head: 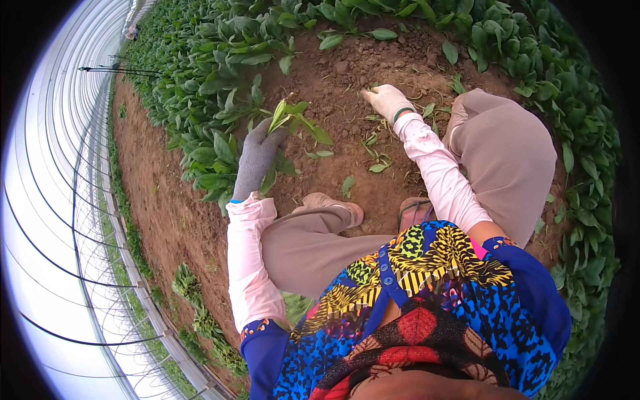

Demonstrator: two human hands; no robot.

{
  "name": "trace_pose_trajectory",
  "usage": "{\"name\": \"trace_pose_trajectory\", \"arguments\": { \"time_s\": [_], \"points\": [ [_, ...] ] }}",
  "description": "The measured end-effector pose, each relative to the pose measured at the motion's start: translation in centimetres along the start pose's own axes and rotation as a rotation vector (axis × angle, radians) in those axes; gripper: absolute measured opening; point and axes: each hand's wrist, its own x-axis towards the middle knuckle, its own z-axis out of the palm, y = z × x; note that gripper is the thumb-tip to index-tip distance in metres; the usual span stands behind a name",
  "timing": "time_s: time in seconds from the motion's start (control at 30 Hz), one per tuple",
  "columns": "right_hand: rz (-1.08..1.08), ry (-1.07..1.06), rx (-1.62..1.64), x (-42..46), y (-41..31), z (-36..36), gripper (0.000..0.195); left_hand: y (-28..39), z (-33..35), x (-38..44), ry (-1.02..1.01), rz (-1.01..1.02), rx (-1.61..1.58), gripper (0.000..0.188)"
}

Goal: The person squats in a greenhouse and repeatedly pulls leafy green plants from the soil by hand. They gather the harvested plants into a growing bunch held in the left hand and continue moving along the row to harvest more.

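Note:
My left hand [260,150], in a grey knit glove, is closed around a small bunch of leafy green plants [281,117], with pale stems at the top and leaves hanging to the right and below. My right hand [387,101], in a cream glove with a green cuff edge, is over the bare soil to the right; its fingertips point left, and whether they pinch anything small cannot be told. Loose leaves and stems [372,145] lie on the soil below it. Leafy plants [215,155] stand beside my left hand.
Dense leafy rows [505,40] curve along the top and right. My shoes [332,206] rest on the soil. Piles of cut greens [205,320] lie at the lower left, near the greenhouse's film wall [45,200]. Another person [131,33] is far off at the upper left.

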Motion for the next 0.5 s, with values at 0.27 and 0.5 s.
{"name": "trace_pose_trajectory", "arguments": {
  "time_s": [0.27,0.5],
  "points": [
    [-0.285,0.376,0.07,-3.1,-4.5,0.1,0.035,2.8,1.0,-1.6,-0.078,-0.132,-0.487,0.023],
    [-0.444,-0.035,0.525,-4.5,-6.8,0.2,0.037,-0.5,1.2,0.0,-0.004,0.171,-0.1,0.032]
  ]
}}
